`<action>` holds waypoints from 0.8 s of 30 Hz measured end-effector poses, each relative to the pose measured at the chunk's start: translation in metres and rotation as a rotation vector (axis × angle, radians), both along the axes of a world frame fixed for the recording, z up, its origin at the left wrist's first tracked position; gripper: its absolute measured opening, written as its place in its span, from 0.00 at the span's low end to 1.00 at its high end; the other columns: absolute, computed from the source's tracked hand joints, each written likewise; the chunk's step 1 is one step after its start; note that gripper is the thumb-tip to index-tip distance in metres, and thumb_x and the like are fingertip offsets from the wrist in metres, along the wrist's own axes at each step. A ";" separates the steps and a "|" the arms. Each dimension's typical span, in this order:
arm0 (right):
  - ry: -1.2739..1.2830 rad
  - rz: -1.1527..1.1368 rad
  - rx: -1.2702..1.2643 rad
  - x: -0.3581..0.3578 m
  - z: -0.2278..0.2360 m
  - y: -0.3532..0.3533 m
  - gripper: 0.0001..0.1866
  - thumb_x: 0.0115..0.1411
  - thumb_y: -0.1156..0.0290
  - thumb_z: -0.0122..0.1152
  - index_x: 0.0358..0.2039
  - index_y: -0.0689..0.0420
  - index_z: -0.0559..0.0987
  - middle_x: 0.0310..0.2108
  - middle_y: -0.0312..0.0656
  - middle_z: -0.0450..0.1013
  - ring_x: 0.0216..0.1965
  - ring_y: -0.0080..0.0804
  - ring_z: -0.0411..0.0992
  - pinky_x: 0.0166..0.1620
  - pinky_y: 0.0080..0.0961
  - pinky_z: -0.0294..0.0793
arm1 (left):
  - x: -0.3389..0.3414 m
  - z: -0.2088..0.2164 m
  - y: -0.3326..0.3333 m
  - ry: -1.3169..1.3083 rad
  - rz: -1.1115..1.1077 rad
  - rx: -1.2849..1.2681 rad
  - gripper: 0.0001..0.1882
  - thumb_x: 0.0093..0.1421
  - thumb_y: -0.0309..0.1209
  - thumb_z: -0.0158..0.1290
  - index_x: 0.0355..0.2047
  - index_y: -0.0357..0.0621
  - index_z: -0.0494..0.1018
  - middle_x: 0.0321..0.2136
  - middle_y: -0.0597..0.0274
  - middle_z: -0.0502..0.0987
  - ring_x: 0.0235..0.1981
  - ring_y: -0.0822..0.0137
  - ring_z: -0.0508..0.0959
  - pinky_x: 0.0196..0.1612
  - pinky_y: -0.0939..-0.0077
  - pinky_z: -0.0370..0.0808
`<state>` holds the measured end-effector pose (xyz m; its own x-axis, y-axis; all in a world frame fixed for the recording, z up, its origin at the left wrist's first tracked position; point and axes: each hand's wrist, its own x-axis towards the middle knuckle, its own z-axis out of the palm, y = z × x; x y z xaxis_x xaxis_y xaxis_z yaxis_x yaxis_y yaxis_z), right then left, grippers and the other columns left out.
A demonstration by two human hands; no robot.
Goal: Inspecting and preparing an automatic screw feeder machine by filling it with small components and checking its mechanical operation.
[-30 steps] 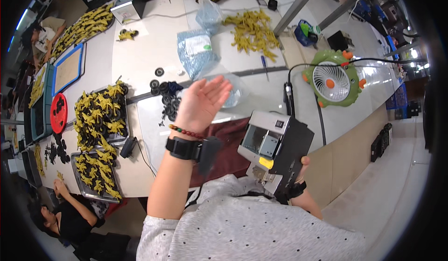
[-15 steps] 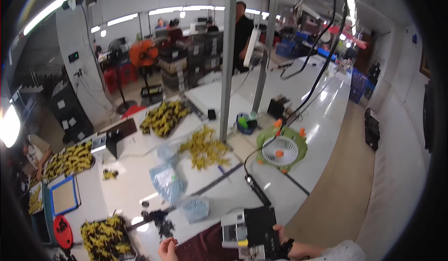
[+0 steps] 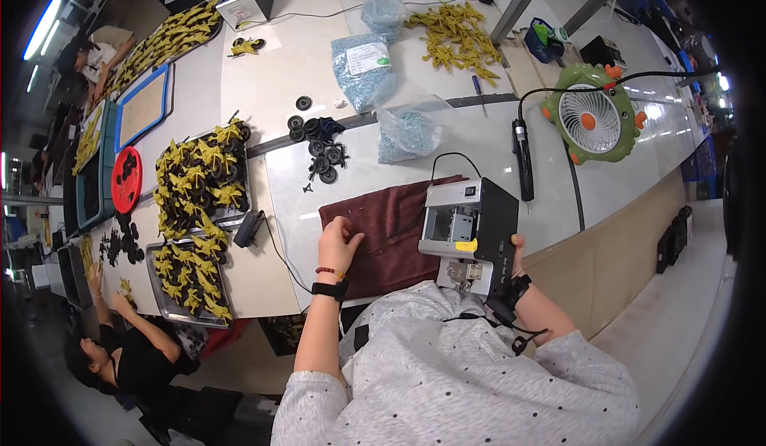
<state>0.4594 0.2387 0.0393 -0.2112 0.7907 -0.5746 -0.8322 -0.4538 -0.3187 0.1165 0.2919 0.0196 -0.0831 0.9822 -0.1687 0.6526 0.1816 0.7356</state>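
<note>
Well left of the maroon cloth (image 3: 391,242), a co-worker (image 3: 145,358) in a black top leans in. Also well left of the cloth is a red plate (image 3: 126,200) with small black parts (image 3: 128,167) on it, then a pile of yellow toys (image 3: 196,176). Just beyond the cloth's upper left corner you have loose black wheels (image 3: 321,163). Your left hand (image 3: 338,246) is over the cloth's left part, fingers curled narrow; I cannot tell whether it pinches anything or touches the cloth. Behind the cloth is a clear bag (image 3: 408,139) of blue bits. The grey-and-black machine (image 3: 471,234) overlaps the cloth's right end. Your right hand (image 3: 518,253), right of the cloth, touches the machine's side; mostly hidden, its spread I cannot tell. Farther right of the cloth are an electric screwdriver (image 3: 523,159) and a green fan (image 3: 589,120)
</note>
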 end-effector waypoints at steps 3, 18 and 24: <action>-0.005 0.029 -0.015 0.012 -0.026 -0.009 0.35 0.38 0.54 0.54 0.45 0.64 0.69 0.38 0.48 0.72 0.37 0.41 0.73 0.44 0.35 0.73 | 0.002 -0.019 -0.006 0.086 -0.174 -0.017 0.11 0.42 0.26 0.60 0.24 0.40 0.69 0.20 0.55 0.72 0.25 0.56 0.73 0.30 0.66 0.70; -0.032 0.080 -0.054 0.018 -0.024 0.008 0.31 0.39 0.52 0.53 0.39 0.63 0.72 0.33 0.47 0.74 0.32 0.40 0.74 0.38 0.33 0.75 | 0.002 -0.032 -0.001 0.268 -0.234 0.068 0.06 0.49 0.25 0.54 0.24 0.37 0.68 0.25 0.49 0.72 0.29 0.51 0.72 0.33 0.62 0.70; -0.021 0.035 -0.042 0.010 -0.017 0.011 0.30 0.38 0.53 0.54 0.39 0.63 0.72 0.33 0.47 0.74 0.31 0.40 0.74 0.37 0.34 0.75 | 0.004 -0.024 0.022 0.017 0.067 0.069 0.05 0.51 0.25 0.52 0.25 0.36 0.69 0.25 0.49 0.74 0.29 0.52 0.74 0.32 0.64 0.70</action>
